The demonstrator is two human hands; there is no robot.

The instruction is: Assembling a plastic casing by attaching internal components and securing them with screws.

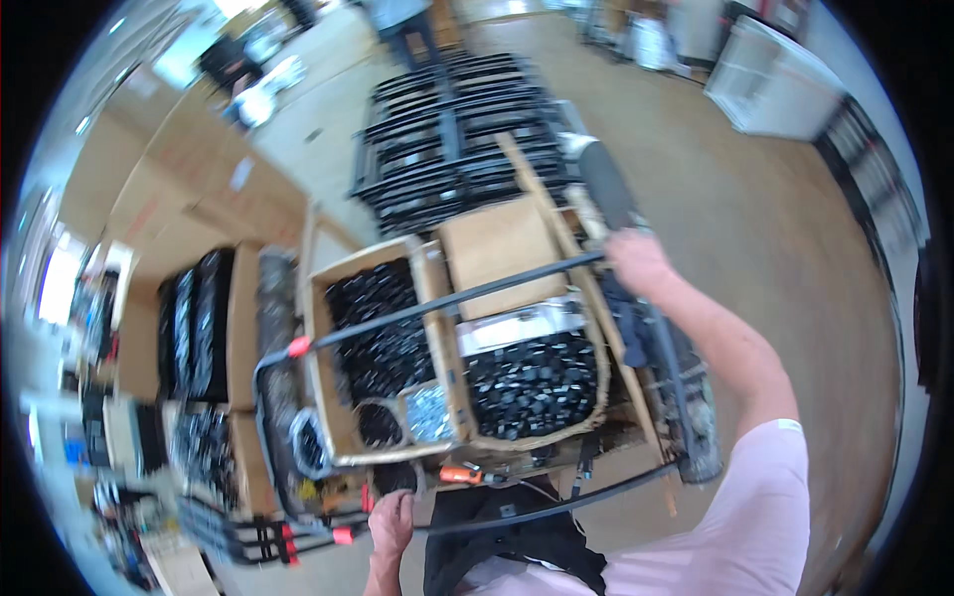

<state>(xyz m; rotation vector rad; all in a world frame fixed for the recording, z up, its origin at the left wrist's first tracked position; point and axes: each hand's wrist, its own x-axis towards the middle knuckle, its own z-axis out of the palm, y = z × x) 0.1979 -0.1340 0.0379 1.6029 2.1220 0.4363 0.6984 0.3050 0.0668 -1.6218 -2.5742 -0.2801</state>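
Note:
A black U-shaped tube frame [447,301] with red-orange pieces spans the worktop in front of me, its bend at the left. My right hand [638,262] is closed around the end of its far bar, arm stretched out. Down near my body, my left hand [391,521] is curled closed at the near bar, beside a red-orange piece. Its fingers partly hide the bar. Below the frame sit an open cardboard box [316,382] of small black parts and, to its right, another black heap [527,387]. An orange-handled tool [462,476] lies at the near edge.
A clear bag of shiny small pieces [428,413] lies in the box. Stacked black frames [452,139] stand beyond the worktop, with a person [402,25] behind. Large cartons [189,179] rise at left. A wooden strip [586,268] runs along the right. More black tubes [238,536] lie lower left.

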